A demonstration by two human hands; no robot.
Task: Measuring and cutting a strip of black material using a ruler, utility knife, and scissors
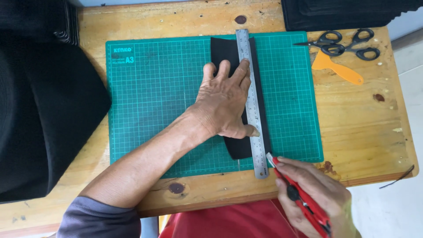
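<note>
Both hands are working over a green gridded cutting mat (167, 105) that is lying on a worn wooden tabletop (365, 119). Left hand (227, 101) is pressing flat, fingers spread, on a long steel ruler (252, 101) and on the strip of black fabric (229, 55) beneath it — the thumb is resting against the ruler's left edge near its lower end. Right hand (315, 196) is closing around a red utility knife with a black slider (299, 198), its thin blade tip touching the mat just beside the ruler's lower right edge, at the near end of the fabric strip. The ruler is running up and down the mat, overhanging its top and bottom borders, and the black strip is showing as a narrow band along the ruler's right side.

Two pairs of black-handled scissors (341, 45) are lying crossed at the far right of the tabletop, with an orange plastic scraper (337, 68) just below them. Stacks of black material are sitting at the far left (44, 110) and at the top right corner (343, 13) — a red garment (220, 222) is showing at the near edge.
</note>
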